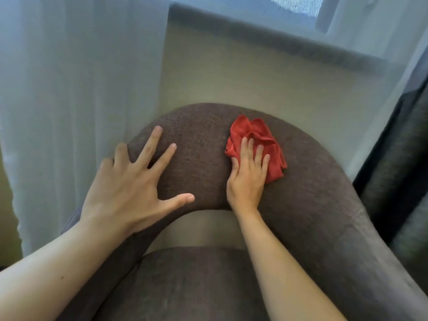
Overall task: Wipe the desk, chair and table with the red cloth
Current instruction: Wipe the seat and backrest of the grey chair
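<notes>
A brown fabric chair (pixel 312 205) fills the lower view, its curved backrest arching across the middle and its seat cushion below. The crumpled red cloth (pixel 257 133) lies on top of the backrest, right of centre. My right hand (pixel 247 177) presses flat on the cloth, fingers over its lower left part. My left hand (pixel 132 181) rests on the left part of the backrest with fingers spread wide and nothing in it.
A sheer white curtain (pixel 76 100) hangs at the left and across the top. A beige wall (pixel 231 77) under a window sill stands right behind the chair. A dark grey drape (pixel 398 158) hangs at the right.
</notes>
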A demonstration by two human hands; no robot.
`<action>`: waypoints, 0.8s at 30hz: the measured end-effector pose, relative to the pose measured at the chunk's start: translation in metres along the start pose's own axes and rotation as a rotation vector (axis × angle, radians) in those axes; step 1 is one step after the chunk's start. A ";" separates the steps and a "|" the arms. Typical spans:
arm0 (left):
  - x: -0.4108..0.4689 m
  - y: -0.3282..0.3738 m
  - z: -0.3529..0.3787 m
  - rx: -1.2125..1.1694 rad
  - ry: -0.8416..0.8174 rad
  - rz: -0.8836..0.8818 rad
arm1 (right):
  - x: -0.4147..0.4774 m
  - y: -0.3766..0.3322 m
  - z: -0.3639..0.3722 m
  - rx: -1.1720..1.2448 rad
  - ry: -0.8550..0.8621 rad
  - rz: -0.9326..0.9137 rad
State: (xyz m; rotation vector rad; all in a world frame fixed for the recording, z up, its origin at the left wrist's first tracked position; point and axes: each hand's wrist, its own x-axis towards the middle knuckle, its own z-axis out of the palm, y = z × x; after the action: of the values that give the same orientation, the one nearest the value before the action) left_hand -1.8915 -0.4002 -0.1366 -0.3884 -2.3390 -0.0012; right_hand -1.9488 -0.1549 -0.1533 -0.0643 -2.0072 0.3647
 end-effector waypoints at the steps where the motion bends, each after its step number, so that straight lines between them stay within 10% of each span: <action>1: 0.000 0.000 0.001 -0.004 0.006 -0.001 | -0.008 0.002 0.005 -0.007 0.005 -0.023; 11: 0.000 0.004 -0.003 0.024 -0.013 -0.005 | -0.105 0.029 -0.009 0.127 -0.283 -0.159; 18: -0.001 0.002 -0.005 0.011 -0.022 -0.004 | -0.075 0.026 -0.076 1.048 0.019 0.903; 24: -0.001 0.001 -0.003 0.005 -0.031 0.003 | 0.024 0.009 -0.101 0.523 0.335 0.445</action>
State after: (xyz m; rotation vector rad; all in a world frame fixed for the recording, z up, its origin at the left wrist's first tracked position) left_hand -1.8885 -0.3998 -0.1346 -0.3914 -2.3686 0.0122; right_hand -1.8710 -0.1182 -0.0938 -0.2282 -1.5040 1.0781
